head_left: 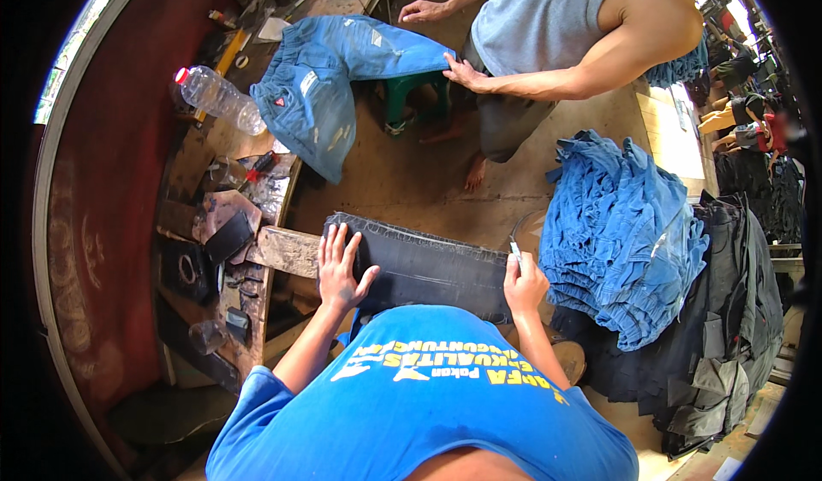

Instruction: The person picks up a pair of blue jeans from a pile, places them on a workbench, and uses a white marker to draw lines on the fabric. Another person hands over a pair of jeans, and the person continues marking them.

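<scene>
Your left grip point(339, 282) lies spread and released upon the dark panel point(428, 265) before your lap, probably for steadiness, while your right grip point(525, 288) grasps a white pen-like tool point(515, 251).

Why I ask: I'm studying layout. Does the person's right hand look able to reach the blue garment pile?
Probably yes: the blue garment pile appears close beside the right hand, with nothing seen between them; the small pale tool in that hand may hinder grasping.

Floor point(402, 192) offers passage at twelve o'clock from the dark panel point(432, 271). Piled denim point(621, 233) blocks three, a plank point(291, 251) nine.
</scene>
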Available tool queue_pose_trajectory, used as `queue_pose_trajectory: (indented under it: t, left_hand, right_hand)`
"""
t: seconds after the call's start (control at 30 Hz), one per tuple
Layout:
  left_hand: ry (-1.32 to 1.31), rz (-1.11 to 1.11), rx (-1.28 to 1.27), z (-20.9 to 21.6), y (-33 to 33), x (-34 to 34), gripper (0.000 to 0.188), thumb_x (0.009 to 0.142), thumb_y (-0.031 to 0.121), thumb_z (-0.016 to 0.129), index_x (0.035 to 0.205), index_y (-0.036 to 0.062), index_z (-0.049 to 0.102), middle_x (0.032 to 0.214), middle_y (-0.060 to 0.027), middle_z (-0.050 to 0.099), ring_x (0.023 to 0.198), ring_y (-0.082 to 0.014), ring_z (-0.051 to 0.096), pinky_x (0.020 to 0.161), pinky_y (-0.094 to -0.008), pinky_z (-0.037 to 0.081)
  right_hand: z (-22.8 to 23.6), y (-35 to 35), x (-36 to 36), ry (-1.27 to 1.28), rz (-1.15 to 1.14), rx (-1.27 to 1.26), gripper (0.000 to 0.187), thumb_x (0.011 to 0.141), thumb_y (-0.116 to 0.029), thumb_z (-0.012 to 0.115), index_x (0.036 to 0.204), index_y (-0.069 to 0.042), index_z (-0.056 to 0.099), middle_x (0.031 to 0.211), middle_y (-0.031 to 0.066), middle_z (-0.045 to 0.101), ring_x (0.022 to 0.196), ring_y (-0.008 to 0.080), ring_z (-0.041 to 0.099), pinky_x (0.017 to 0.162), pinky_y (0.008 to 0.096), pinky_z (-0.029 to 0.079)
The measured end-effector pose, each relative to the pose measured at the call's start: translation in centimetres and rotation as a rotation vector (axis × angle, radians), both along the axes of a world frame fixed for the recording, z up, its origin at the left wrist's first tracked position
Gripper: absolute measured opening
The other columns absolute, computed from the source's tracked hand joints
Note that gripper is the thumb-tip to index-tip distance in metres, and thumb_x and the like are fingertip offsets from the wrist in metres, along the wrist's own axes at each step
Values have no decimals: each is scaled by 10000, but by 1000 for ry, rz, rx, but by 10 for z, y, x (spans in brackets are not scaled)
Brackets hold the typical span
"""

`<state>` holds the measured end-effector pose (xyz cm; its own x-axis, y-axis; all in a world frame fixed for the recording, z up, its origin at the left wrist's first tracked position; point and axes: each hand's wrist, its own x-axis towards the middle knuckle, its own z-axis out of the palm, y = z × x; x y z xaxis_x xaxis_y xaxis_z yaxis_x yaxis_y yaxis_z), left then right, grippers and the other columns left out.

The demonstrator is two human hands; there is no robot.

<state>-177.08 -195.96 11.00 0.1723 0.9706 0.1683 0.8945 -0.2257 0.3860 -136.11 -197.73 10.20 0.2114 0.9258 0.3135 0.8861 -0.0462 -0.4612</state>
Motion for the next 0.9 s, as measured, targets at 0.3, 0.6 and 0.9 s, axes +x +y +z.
queue_pose_trajectory:
  t: [0.3,0.6,0.9]
  left_hand:
    - [2,-1,-11,-1,-1,0,793,950,528,766,1563,68,563,1720,-234,406,1638,-433,298,1339,-585,202]
    - [-79,112,-29,13,13,8,558,955,418,788,1402,93,703,1575,-212,571,1530,-427,454,1266,-564,316]
    - [-40,73,-269,4,269,39,874,999,492,723,1702,152,332,992,-181,797,928,-401,778,829,-534,608]
  right_hand:
    - [0,0,0,-6,1,7,190,1062,-287,695,1003,-108,676,724,125,682,661,381,693,592,500,511]
    - [2,0,0,-7,5,9,194,1056,-279,700,981,-101,676,738,123,686,662,371,690,596,487,511]
    - [7,1,-3,-21,-26,-17,202,1054,-275,701,973,-92,672,723,153,682,660,403,692,586,514,507]
